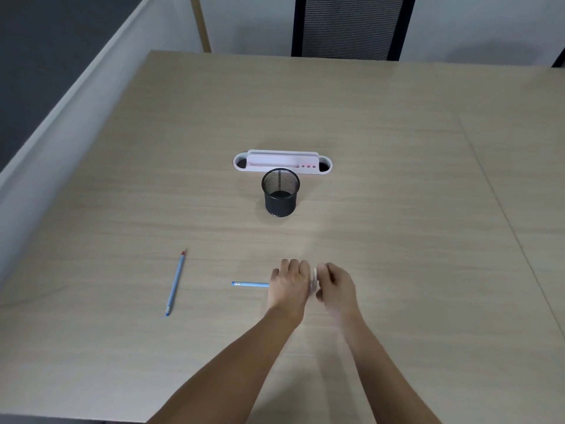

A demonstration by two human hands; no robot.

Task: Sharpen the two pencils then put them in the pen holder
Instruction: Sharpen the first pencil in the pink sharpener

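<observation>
My left hand (289, 286) grips a blue pencil (250, 284) that sticks out level to the left, its eraser end showing. My right hand (334, 286) is closed on a small white sharpener (315, 275), pressed against the left hand; the pencil's tip is hidden between the hands. The right hand looks blurred. A second blue pencil (175, 284) with a red tip lies loose on the table to the left. The black mesh pen holder (280, 192) stands upright further back, in the middle of the table, with nothing visible inside.
A white and pink desk organiser (282, 163) sits just behind the mesh holder. The wooden table (397, 209) has a seam on the right. A black mesh chair (351, 26) stands past the far edge, a white partition (61, 133) along the left.
</observation>
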